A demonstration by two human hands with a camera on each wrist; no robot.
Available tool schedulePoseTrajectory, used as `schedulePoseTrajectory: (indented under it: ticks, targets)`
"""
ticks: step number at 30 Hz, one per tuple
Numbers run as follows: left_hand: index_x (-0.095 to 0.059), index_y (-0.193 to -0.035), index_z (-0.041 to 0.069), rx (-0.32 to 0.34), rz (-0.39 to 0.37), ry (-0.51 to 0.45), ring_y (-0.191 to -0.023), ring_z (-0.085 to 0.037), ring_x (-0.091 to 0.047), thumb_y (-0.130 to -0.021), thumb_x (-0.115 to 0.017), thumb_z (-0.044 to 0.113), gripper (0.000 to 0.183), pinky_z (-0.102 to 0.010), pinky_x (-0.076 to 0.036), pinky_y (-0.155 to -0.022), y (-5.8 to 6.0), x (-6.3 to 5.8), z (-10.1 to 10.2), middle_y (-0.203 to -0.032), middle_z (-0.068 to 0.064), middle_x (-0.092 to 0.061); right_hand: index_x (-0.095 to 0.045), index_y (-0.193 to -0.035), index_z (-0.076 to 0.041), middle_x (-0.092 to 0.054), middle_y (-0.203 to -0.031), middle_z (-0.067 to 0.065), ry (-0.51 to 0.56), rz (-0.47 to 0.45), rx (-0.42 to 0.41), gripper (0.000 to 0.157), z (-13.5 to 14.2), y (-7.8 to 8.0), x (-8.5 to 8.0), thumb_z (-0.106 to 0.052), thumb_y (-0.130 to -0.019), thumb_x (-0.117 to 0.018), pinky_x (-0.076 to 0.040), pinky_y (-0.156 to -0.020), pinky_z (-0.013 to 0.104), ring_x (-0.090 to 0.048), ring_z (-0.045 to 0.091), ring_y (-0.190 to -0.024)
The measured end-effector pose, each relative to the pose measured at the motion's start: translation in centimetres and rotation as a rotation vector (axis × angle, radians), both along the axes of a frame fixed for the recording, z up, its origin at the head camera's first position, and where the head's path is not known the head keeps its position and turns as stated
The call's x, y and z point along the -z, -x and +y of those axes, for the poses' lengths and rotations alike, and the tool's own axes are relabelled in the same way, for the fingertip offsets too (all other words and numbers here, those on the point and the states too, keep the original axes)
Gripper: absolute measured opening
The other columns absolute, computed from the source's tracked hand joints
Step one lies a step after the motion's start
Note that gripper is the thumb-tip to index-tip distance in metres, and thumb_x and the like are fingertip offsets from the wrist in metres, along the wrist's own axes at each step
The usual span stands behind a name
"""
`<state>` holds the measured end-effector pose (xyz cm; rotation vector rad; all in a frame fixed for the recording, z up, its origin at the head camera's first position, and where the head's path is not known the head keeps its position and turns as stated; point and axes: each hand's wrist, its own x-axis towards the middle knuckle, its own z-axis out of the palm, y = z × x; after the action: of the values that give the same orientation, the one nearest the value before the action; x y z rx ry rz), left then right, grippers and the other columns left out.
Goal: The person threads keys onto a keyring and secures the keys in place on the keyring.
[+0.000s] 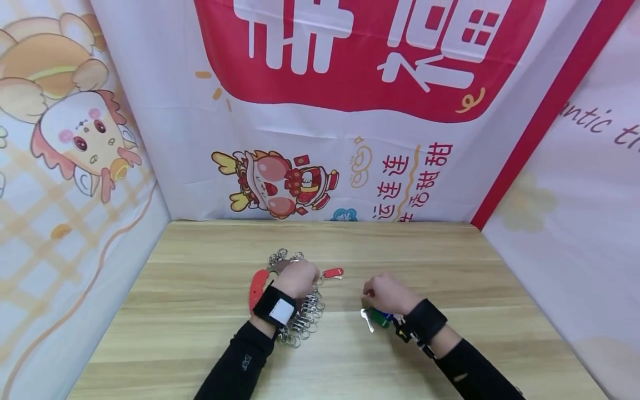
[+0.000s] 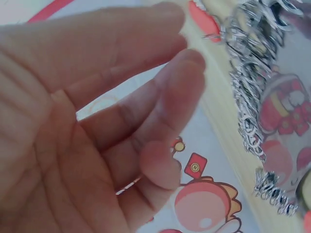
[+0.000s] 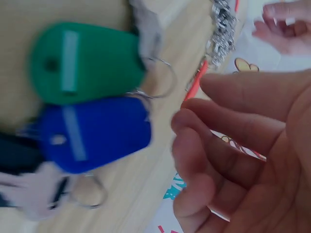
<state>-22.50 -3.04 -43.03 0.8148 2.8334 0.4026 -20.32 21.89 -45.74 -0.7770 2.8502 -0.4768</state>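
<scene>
My left hand (image 1: 298, 279) hovers over a large key holder with a red grip (image 1: 257, 289) and several small metal rings and clips (image 1: 311, 311) along its edge. In the left wrist view its fingers bend loosely, with nothing visible between thumb and fingertips. A red key tag (image 1: 333, 273) with a key lies just right of this hand. My right hand (image 1: 389, 294) is above the table near a green key tag (image 1: 378, 317) and a silver key (image 1: 367, 320). Beside the green one lies a blue key tag (image 3: 97, 136). The right fingers are loosely curled and hold nothing visible.
The wooden table (image 1: 200, 333) reaches back to a printed cloth (image 1: 310, 128) hanging behind it. Patterned cloths stand on the left side (image 1: 75, 250) and the right side (image 1: 560, 239). Both wrists wear black bands.
</scene>
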Motion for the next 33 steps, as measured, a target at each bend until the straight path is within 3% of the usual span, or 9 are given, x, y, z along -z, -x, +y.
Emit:
schedulePoseTrajectory:
  ticks: [4,7,14,19,25,29,33]
  targets:
    - [-0.04,-0.054,0.014,0.024,0.063,0.072,-0.049,-0.011,-0.026,-0.078,-0.069,-0.003,0.041,-0.025,-0.024,-0.048,0.3,-0.1,0.4,-0.052,0.006,-0.027,-0.072,-0.083,-0.012,-0.059,-0.072,-0.009,0.0,-0.037,-0.023,0.004,0.3,-1.1,0.7,-0.009,-0.083,-0.07,-0.043,-0.054,0.022,-0.05,0.004,-0.059]
    - [-0.039,-0.054,0.015,0.038,0.053,0.1,-0.05,-0.01,-0.027,-0.08,-0.068,-0.001,0.042,-0.025,-0.026,-0.047,0.5,0.3,0.6,-0.052,0.006,-0.028,-0.073,-0.083,-0.012,-0.063,-0.076,-0.007,0.0,-0.026,-0.048,0.009,0.3,-1.5,1.2,-0.004,-0.081,-0.071,-0.045,-0.058,0.023,-0.052,0.004,-0.065]
    - [-0.052,-0.055,0.015,0.077,0.194,0.181,-0.06,-0.012,-0.054,-0.083,-0.066,0.005,0.033,-0.032,-0.046,-0.055,1.1,2.5,1.4,-0.06,0.002,-0.055,-0.071,-0.079,-0.011,-0.065,-0.077,-0.003,-0.001,0.043,-0.078,0.015,0.1,-1.6,2.0,0.003,-0.079,-0.069,-0.047,-0.062,0.024,-0.056,0.006,-0.071]
    - [-0.056,-0.057,0.016,0.128,0.265,0.214,-0.057,-0.012,-0.054,-0.083,-0.067,0.009,0.029,-0.031,-0.046,-0.052,1.3,3.4,1.9,-0.06,0.002,-0.056,-0.069,-0.076,-0.01,-0.064,-0.074,-0.003,0.001,0.103,-0.058,0.018,0.0,-1.9,2.1,0.006,-0.08,-0.065,-0.048,-0.061,0.023,-0.058,0.006,-0.069]
    - [-0.055,-0.059,0.017,0.127,0.246,0.174,-0.056,-0.01,-0.05,-0.081,-0.072,0.013,0.028,-0.03,-0.044,-0.053,1.5,4.1,1.7,-0.059,0.005,-0.051,-0.067,-0.075,-0.009,-0.059,-0.073,-0.002,-0.022,0.176,-0.057,0.014,-0.4,-1.9,2.3,0.004,-0.081,-0.065,-0.046,-0.057,0.023,-0.055,0.008,-0.066]
    - [-0.055,-0.06,0.016,0.091,0.236,0.148,-0.059,-0.012,-0.052,-0.078,-0.076,0.016,0.027,-0.031,-0.045,-0.054,1.3,3.9,1.6,-0.061,0.004,-0.053,-0.066,-0.081,-0.007,-0.053,-0.076,-0.002,-0.018,0.15,-0.044,0.009,-0.3,-1.9,1.9,0.002,-0.084,-0.063,-0.043,-0.056,0.022,-0.05,0.007,-0.065]
    - [-0.06,-0.063,0.014,0.071,0.264,0.173,-0.061,-0.014,-0.057,-0.076,-0.075,0.009,0.021,-0.033,-0.047,-0.053,1.2,4.1,1.7,-0.066,0.0,-0.059,-0.065,-0.083,-0.007,-0.052,-0.078,-0.004,0.016,0.124,-0.031,0.008,-0.2,-2.1,0.9,0.0,-0.084,-0.064,-0.044,-0.058,0.022,-0.05,0.007,-0.067]
